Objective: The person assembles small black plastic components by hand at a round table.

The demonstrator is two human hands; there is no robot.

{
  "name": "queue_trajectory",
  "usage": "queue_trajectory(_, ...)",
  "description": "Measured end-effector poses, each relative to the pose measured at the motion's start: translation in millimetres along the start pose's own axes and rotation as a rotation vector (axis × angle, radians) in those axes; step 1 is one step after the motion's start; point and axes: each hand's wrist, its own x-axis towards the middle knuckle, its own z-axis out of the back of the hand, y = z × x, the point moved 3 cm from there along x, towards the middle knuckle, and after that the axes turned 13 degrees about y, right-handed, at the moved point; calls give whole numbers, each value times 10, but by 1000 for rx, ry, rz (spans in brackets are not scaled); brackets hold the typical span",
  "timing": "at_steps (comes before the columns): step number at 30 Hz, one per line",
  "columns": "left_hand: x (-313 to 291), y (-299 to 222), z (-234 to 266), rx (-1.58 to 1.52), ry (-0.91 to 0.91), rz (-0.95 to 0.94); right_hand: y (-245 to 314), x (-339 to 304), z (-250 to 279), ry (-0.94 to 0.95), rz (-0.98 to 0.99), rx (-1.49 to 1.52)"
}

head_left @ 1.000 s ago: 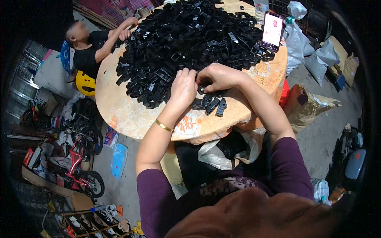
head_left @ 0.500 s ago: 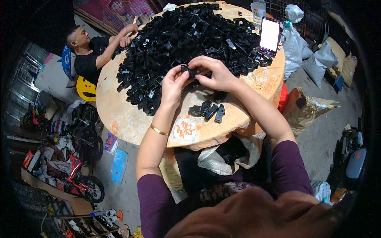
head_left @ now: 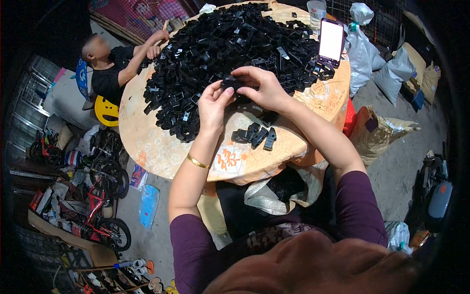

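Note:
Between my two hands, at the near edge of a big heap of black plastic parts [head_left: 210, 54], is one small black plastic part [head_left: 229, 83]. My left hand [head_left: 213, 105] pinches it between thumb and fingers. My right hand [head_left: 264, 89] is curved around its right side, thumb and fingertips at the part; the fingers partly hide where they touch. Several separate black plastic pieces [head_left: 256, 135] lie in a small group on the tablecloth, nearer to me than my hands. The heap covers most of the round table [head_left: 156, 157].
A phone with a lit screen [head_left: 331, 43] stands at the table's right, near a clear plastic cup [head_left: 317, 14]. Across at left, a person [head_left: 110, 63] reaches to the heap. Sacks [head_left: 362, 63] stand on the right floor; bicycles [head_left: 100, 210] on the left. An open sack [head_left: 264, 198] hangs below the table edge.
My right thumb and fingers have spread a little wider apart around the black part. My left hand keeps its pinch, nearly in place. The loose pieces lie as before.

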Motion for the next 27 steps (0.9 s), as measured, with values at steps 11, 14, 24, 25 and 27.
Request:
queue_trajectory(11, -21, 47, -37, -194, 104, -32, 169, -14, -96, 0, 221, -377)
queue_trajectory(14, -37, -88, -67, -146, 121, -65, 166, -19, -48, -23, 211, -413)
queue_trajectory(24, -95, -293, -72, 58, 217, -116, -69, 3, -11, 332, -223, 404)
queue_trajectory(25, -84, -325, -64, 59, 212, -115, -90, 4, 3, 322, -231, 415)
queue_trajectory(27, -66, -389, -47, 55, 285, -77, -67, 16, 75, 343, -212, 301)
